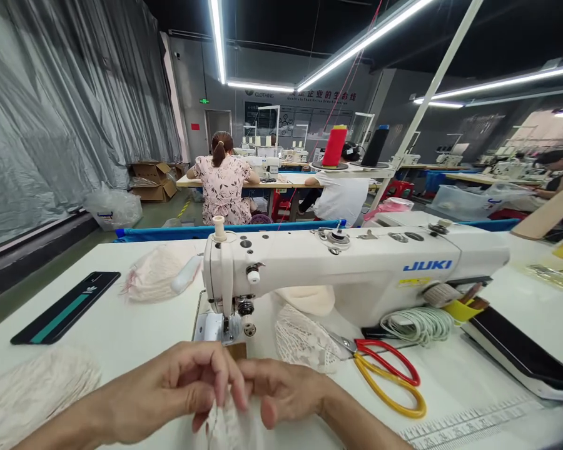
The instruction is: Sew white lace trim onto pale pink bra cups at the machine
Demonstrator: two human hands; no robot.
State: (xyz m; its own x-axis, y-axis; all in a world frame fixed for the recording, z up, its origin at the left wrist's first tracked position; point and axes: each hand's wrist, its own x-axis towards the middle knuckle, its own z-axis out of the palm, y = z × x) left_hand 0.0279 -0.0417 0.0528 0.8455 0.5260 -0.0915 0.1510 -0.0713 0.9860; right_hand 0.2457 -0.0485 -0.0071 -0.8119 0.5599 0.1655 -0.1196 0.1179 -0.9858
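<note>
A white sewing machine (356,256) with blue lettering spans the middle of the table. Just in front of its needle area, my left hand (187,384) pinches the top of a cream lace piece (225,428) that hangs toward the bottom edge. Beside it, my right hand (286,390) has its thumb apart from its fingers, and its fingertips reach the left hand's fingers near the top of the lace; nothing shows between thumb and fingers. Another lace piece (304,337) lies under the machine arm. Scissors (389,375) with red and yellow handles rest right of my right hand.
Cream lace (37,387) lies at the lower left, with a black and green case (68,306) behind it. More lace (157,275) sits left of the machine. A coiled cord (417,325), a yellow holder (464,309) and a clear ruler (473,425) are at the right. People sit beyond.
</note>
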